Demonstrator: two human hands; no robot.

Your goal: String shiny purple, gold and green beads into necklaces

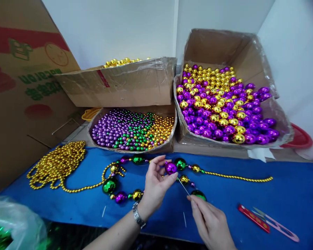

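Observation:
My left hand [158, 180], with a watch at the wrist, pinches a shiny purple ball [171, 168] between thumb and fingers. A thin pale strand [184, 186] runs from the left thumb tip, beside that ball, down to my right hand [211, 220], whose thumb and finger close on it. I cannot tell whether it is a string or a needle. Around my hands lies a bead garland with a green ball [110, 185], a gold ball [137, 194] and other purple balls. Behind my right fingertips, another green ball [199, 194] is partly hidden.
A heap of gold bead chain [58, 165] lies on the blue tabletop [79, 205]. Behind are a box of small beads [130, 130] and a box of purple and gold balls [224, 107]. Pink-handled scissors [279, 225] and a red tool [254, 218] lie at the right.

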